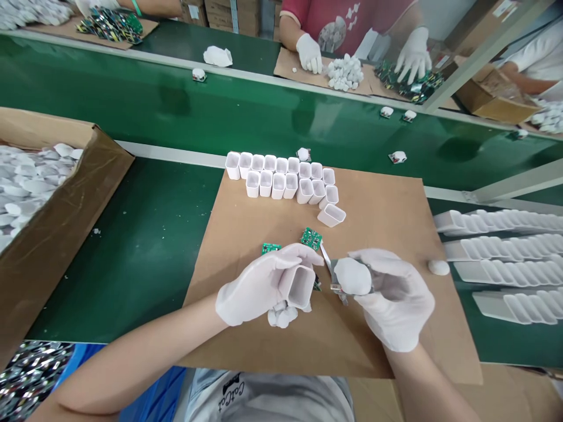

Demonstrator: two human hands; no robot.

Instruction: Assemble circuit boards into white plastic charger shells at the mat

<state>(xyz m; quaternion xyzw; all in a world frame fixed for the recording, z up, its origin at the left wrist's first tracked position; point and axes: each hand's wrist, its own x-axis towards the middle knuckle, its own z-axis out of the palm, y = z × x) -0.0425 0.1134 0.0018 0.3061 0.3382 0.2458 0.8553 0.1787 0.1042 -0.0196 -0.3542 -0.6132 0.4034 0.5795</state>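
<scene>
White housing in one hand, padded board in the other!
Lower centre, the left hand point(268, 281) grips the open housing point(300, 285); just right, the right hand point(393, 296) pinches the board with its white pad point(353, 276).

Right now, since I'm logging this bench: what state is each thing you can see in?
Left hand: gloved, closed
Held white housing: open end showing
Right hand: gloved, closed
Held circuit board: white pad against it
Loose green circuit board: lying flat
Grouped housings: open ends up
Nearest grouped housing: tilted
Cardboard box: open
</scene>
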